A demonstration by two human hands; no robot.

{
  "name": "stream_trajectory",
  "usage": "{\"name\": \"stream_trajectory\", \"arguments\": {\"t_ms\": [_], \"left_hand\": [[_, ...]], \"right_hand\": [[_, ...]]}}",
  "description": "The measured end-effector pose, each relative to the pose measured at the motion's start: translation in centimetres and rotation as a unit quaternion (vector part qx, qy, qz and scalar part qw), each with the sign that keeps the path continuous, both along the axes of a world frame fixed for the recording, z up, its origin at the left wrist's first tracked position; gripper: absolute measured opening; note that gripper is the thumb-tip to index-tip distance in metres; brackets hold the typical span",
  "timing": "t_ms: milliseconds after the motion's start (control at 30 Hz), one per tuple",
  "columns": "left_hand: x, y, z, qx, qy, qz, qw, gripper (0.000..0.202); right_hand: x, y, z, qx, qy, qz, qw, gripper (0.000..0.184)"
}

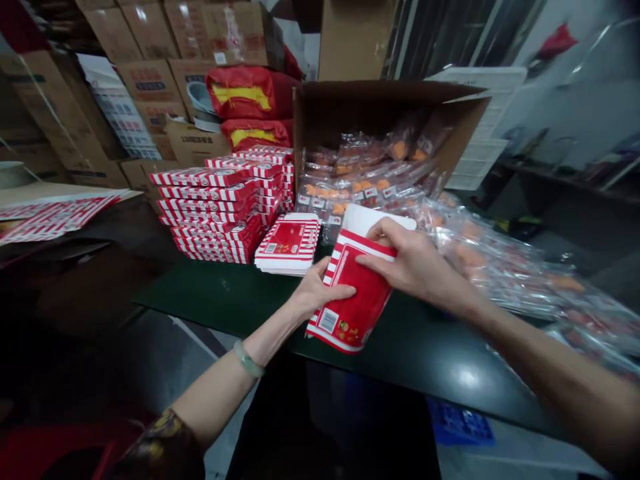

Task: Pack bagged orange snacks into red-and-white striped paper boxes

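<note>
A flat red and white striped paper box (pixel 353 300) is held above the dark green table (pixel 225 293). My left hand (pixel 317 290) grips its left edge, thumb on the red face. My right hand (pixel 410 263) closes over its upper right part near the white flap. Just behind the box lies a pile of flat unfolded boxes (pixel 289 245). To the right, clear plastic packets with orange contents (pixel 500 260) spread across the table.
Stacks of assembled striped boxes (pixel 215 213) stand at the back left. An open cardboard carton (pixel 380 127) on its side holds more clear packets. Brown cartons and red sacks (pixel 245 93) pile up behind. A blue crate (pixel 460 423) sits below the table edge.
</note>
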State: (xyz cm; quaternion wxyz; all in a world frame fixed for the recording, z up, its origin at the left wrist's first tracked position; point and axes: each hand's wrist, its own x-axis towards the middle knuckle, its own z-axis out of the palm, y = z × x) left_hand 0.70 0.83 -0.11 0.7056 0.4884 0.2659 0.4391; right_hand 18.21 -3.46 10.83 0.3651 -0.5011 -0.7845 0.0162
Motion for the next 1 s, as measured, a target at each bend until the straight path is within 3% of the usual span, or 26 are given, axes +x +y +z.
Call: {"name": "stream_trajectory", "arguments": {"t_ms": [67, 133, 200, 267, 300, 400, 533, 700, 767, 867, 1000], "left_hand": [[0.8, -0.1, 0.6, 0.014, -0.011, 0.031, 0.999, 0.052], [1.4, -0.3, 1.0, 0.018, -0.033, 0.045, 0.998, 0.050], [1.7, -0.6, 1.0, 0.028, -0.036, 0.039, 0.998, 0.049], [1.8, -0.6, 0.5, 0.043, -0.018, 0.043, 0.998, 0.048], [1.7, -0.5, 0.0, 0.053, -0.003, 0.057, 0.997, 0.047], [1.6, 0.2, -1.8, 0.084, 0.045, 0.133, 0.986, 0.048], [1.5, 0.7, -2.9, 0.044, 0.030, 0.170, 0.984, 0.048], [0.9, -0.3, -0.6, -0.044, 0.004, 0.077, 0.996, 0.047], [0.6, -0.2, 0.1, -0.054, 0.030, 0.051, 0.997, 0.046], [0.1, 0.9, -0.5, -0.004, 0.092, 0.060, 0.994, 0.045], [-0.3, 2.2, -2.7, 0.122, 0.153, 0.060, 0.979, 0.049]], "right_hand": [[0.6, -1.4, -1.8, 0.149, 0.034, -0.112, 0.982, 0.036], [1.1, -2.4, -4.1, 0.171, 0.134, -0.178, 0.960, 0.066], [1.1, -3.0, -6.6, 0.042, 0.255, -0.151, 0.954, 0.075], [0.7, -3.3, -8.8, -0.114, 0.345, -0.077, 0.928, 0.061], [0.4, -3.4, -9.7, -0.156, 0.369, -0.058, 0.914, 0.052], [-0.6, -3.3, -11.6, -0.158, 0.380, -0.087, 0.907, 0.036], [-1.5, -2.7, -12.1, -0.176, 0.394, -0.088, 0.898, 0.034], [-1.2, -1.8, -9.4, -0.073, 0.449, -0.057, 0.889, 0.057], [-0.9, -1.4, -8.7, -0.078, 0.453, -0.054, 0.887, 0.059], [-0.6, -0.5, -9.5, -0.110, 0.432, -0.053, 0.893, 0.066], [0.0, 0.2, -12.1, -0.133, 0.409, -0.034, 0.902, 0.076]]}}
